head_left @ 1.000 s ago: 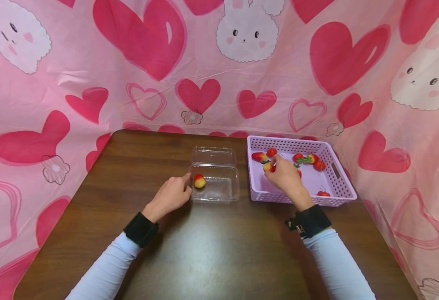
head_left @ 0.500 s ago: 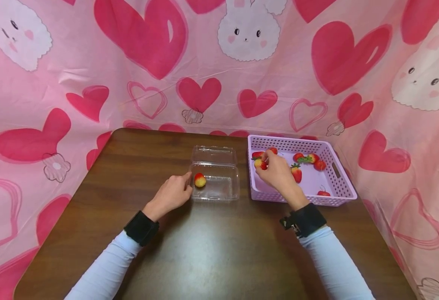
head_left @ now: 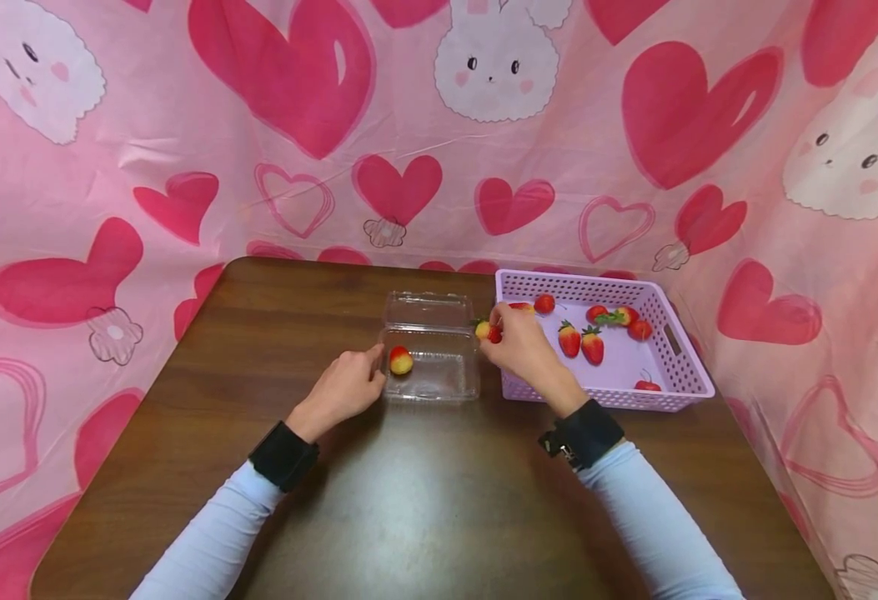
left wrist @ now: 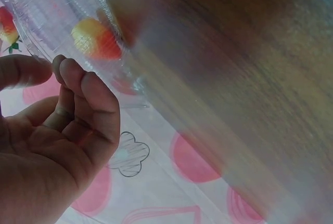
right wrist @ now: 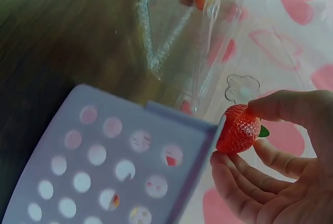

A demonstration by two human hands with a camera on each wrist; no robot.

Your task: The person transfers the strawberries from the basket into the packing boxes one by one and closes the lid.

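Note:
In the head view, my right hand (head_left: 524, 346) pinches a red and yellow strawberry (head_left: 488, 332) between thumb and fingers, over the left rim of the lilac basket. The right wrist view shows this strawberry (right wrist: 239, 130) with a green leaf tip on the palm side. To the left, a clear plastic clamshell box (head_left: 439, 385) lies with its lid folded back. Inside its base, at the left, sits one red and yellow fruit (head_left: 401, 361). My left hand (head_left: 343, 385) pinches the box's left edge; its other fingers are curled in the left wrist view.
The lilac perforated basket (head_left: 611, 398) stands at the right of the brown table (head_left: 439, 500). Two leafy strawberries (head_left: 592, 346) lie side by side in it, with several other red fruits around. A pink heart-patterned cloth (head_left: 408, 100) hangs behind the table.
My right hand has moved left with the strawberry, from inside the basket to above its left rim, uncovering strawberries behind it. The left hand and the box have stayed in place.

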